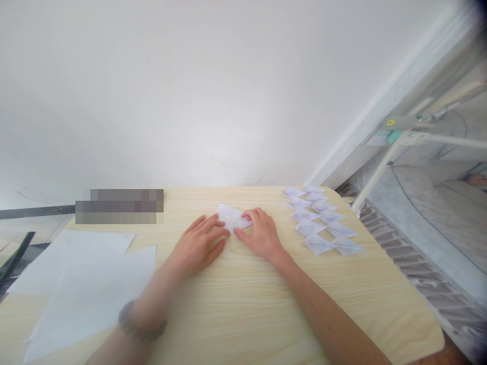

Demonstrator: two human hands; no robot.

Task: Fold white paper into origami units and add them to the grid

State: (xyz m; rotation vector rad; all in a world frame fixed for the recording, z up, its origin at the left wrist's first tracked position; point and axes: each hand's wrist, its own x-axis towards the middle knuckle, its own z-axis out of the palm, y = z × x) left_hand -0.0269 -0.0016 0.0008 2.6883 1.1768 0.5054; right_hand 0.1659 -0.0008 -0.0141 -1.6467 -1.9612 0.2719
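Note:
A small piece of folded white paper [230, 217] lies on the wooden table in front of me, with crease lines across it. My left hand [203, 238] is at its left side, fingers stretched out and fingertips resting on the paper's left and lower edge. At the right corner, my right hand [262, 233] has its thumb and curled fingers closed on the paper. To the right stand two columns of folded white paper pieces [318, 243], pointed at their ends and all much alike.
Large white paper sheets [91, 289] overlap on the table's left side. A blurred-out dark object [119, 205] sits at the back left. The light wood table [243, 314] meets a white wall [228, 101] behind. Beyond its right edge is a white metal frame [380, 172].

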